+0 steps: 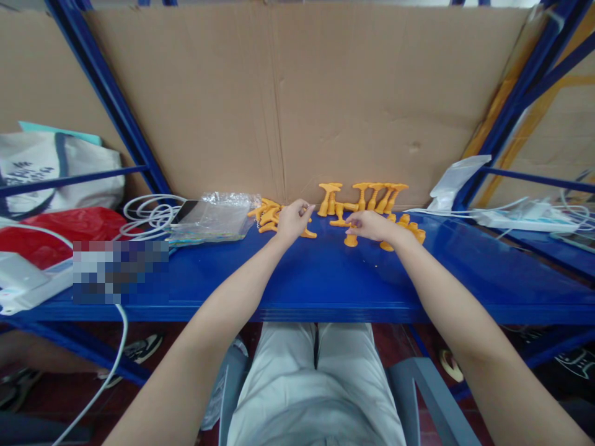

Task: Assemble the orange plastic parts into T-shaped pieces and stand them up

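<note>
My left hand (294, 221) is raised over the blue shelf with thumb and forefinger pinched together. Whatever they hold is too small to make out. A loose pile of yellow T-shaped plastic pieces (267, 214) lies beside and partly behind this hand. The fingers of my right hand (368, 224) close on the upper part of a yellow flared piece (351, 240), whose wide end points down at the shelf. Right behind it is a yellow T-shaped piece (340, 217). More T-shaped pieces (381, 195) stand upright along the back, and several flared yellow pieces (409, 228) cluster right of my wrist.
A cardboard sheet (279, 99) backs the blue shelf (325, 285). Clear plastic bags (216, 217) lie left of the pile, near coiled white cable (151, 214) and a red bag (60, 229). A white power strip (525, 220) sits at the right.
</note>
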Demonstrator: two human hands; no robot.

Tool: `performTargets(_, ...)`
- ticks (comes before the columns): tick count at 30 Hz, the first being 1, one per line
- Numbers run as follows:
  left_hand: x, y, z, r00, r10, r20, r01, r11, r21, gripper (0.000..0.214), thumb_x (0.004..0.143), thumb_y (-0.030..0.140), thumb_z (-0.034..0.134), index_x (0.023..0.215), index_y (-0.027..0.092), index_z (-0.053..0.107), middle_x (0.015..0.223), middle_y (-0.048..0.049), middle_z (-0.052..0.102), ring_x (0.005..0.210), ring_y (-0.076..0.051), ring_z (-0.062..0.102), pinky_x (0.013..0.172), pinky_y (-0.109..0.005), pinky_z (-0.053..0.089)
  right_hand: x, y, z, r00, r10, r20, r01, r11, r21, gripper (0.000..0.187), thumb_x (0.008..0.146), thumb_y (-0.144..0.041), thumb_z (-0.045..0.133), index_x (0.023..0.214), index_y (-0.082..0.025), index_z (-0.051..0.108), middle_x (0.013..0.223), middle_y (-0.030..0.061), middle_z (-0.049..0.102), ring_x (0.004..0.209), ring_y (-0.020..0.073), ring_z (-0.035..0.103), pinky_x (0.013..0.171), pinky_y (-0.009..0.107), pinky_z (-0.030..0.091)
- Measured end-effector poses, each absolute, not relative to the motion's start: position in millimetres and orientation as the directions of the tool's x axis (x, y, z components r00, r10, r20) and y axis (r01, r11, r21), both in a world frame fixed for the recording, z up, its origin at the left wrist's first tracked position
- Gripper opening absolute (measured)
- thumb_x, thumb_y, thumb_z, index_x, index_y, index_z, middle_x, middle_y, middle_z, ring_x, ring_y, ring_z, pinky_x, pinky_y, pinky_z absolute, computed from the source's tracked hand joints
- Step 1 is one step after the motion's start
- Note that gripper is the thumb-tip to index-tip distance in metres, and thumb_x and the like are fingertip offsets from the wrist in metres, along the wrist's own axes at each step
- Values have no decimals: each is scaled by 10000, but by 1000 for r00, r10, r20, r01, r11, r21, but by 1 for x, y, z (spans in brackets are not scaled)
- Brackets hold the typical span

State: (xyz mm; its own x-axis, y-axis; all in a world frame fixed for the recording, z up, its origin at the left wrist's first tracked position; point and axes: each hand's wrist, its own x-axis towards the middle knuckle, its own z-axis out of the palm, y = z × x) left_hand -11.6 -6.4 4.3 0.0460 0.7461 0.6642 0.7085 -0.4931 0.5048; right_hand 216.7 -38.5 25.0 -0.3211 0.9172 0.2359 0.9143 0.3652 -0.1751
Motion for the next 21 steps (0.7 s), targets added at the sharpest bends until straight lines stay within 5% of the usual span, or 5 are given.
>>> performTargets(21,-17,8,-5,271,832,485,728,-507,462,478,953,470,443,560,205,503,527,-2,531,589,-159,551,576,-277,370,207,-36,14,-360,907,218,905,396,-153,328,821,-201,744,1148,-173,755,990,72,776,831,195,707,761,251,493)
